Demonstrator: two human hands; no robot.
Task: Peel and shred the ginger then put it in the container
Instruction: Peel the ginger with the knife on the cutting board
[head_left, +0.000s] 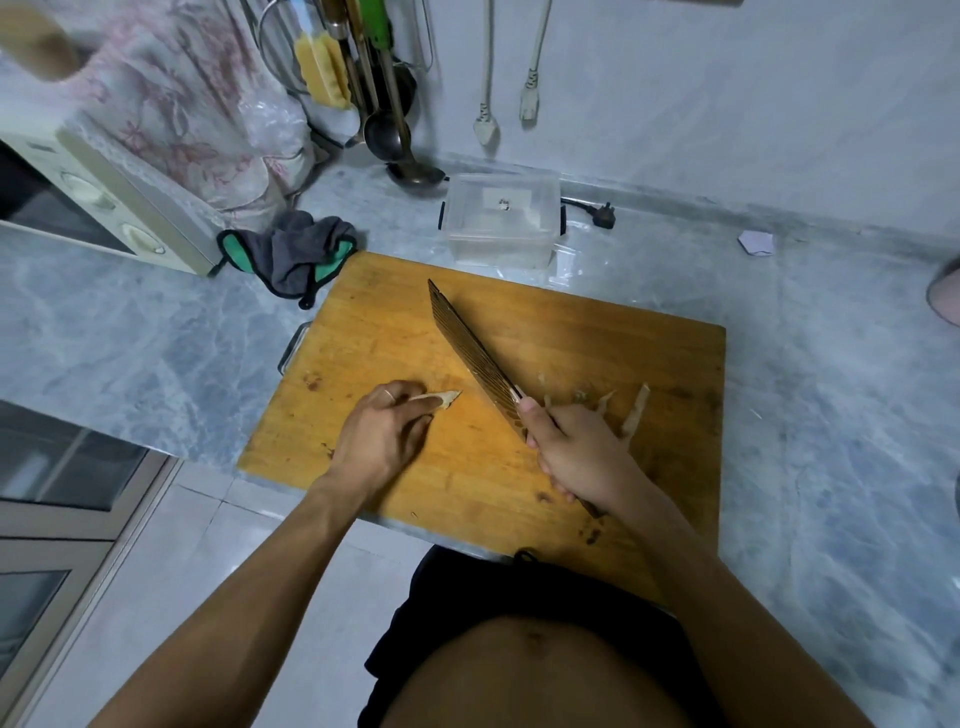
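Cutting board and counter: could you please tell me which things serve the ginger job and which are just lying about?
In use: ginger piece, knife, cutting board, clear container, peelings.
Lying about: grey-green cloth, microwave, ladles, loose plug.

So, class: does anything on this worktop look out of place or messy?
Mildly: ginger peelings lie scattered on the cutting board beside the right hand, and a crumpled cloth touches the board's far left corner. Nothing looks spilled or damaged.

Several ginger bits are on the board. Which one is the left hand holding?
The pale pointed slice left of the knife, pinned under the left hand. The peel strips lie untouched beyond the right hand, right of the blade.
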